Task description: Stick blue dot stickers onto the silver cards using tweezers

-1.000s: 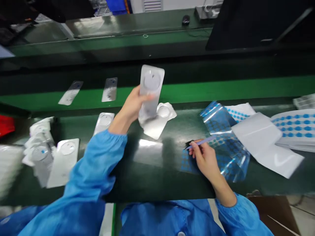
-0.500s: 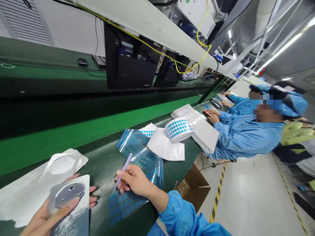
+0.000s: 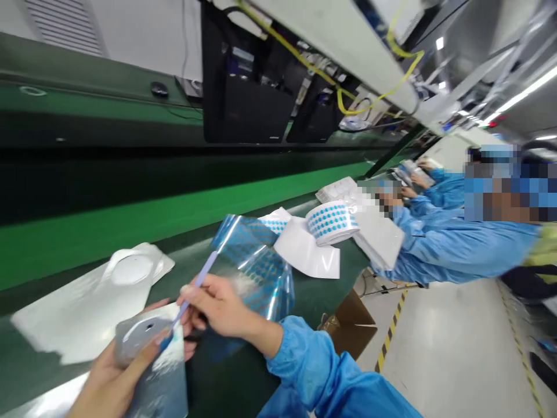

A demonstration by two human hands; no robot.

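Observation:
My left hand grips a silvery, shiny phone back cover with a large round camera area and a small dark hole. Its thumb lies across the front, and fingertips show past the right edge. In my right hand is a pair of purple tweezers, pinched between thumb and fingers and pointing down. A small blue sticker is at the tip, over the cover beside my left thumb. Whether it touches the cover, I cannot tell. Right of my hands lies clear film with blue dots.
A roll of blue-dotted stickers stands on white backing paper. More silvery covers lie at left. A cardboard box sits below the bench edge. Co-workers in blue smocks work at right.
My right hand has moved left and the tweezers now reach the cover, with a blue sticker at their tip. The camera view has shifted, and the left hand with the cover appears further right.

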